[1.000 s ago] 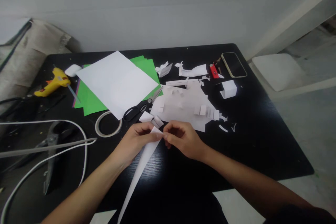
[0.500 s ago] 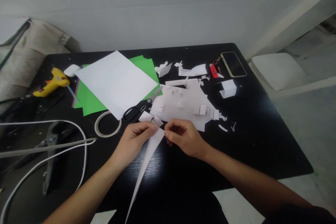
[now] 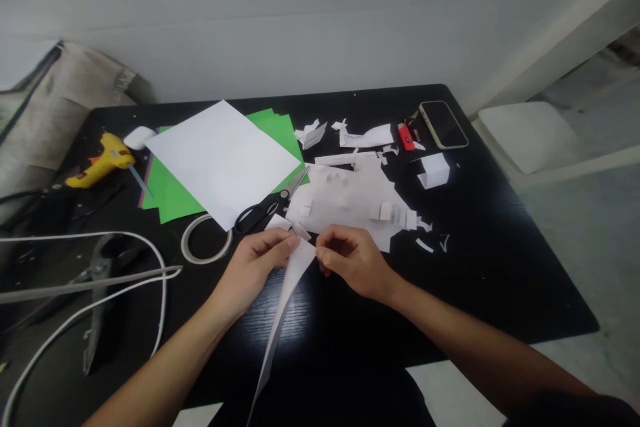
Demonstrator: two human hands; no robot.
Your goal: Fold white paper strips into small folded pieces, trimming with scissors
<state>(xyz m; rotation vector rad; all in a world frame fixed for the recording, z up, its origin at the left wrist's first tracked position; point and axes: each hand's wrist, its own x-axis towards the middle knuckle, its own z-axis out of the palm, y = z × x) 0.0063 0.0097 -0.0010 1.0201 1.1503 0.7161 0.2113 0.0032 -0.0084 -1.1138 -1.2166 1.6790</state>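
Observation:
A long, tapering strip of white paper (image 3: 287, 293) hangs from my hands toward the table's front edge. My left hand (image 3: 263, 260) pinches its upper end between thumb and fingers. My right hand (image 3: 353, 260) pinches the strip's right corner with thumb and forefinger; the other fingers curl under. Small folded white paper pieces (image 3: 279, 222) show just beyond my left fingers. Behind both hands lies a cut white paper sheet (image 3: 340, 193) with small folded tabs standing on it. Black-handled scissors (image 3: 260, 210) rest to its left, blades pointing away.
White paper (image 3: 225, 160) covers green sheets (image 3: 175, 203) on the black table (image 3: 475, 293). At left are a tape roll (image 3: 186, 240), yellow glue gun (image 3: 103, 160), pliers (image 3: 100, 300) and white cable (image 3: 163, 307). Rightward lie paper scraps (image 3: 375, 137), a red lighter (image 3: 406, 137), a phone (image 3: 444, 125) and a paper box (image 3: 435, 170).
The lower end of the paper strip has swung slightly to the right. Both hands keep their pinch and have barely shifted.

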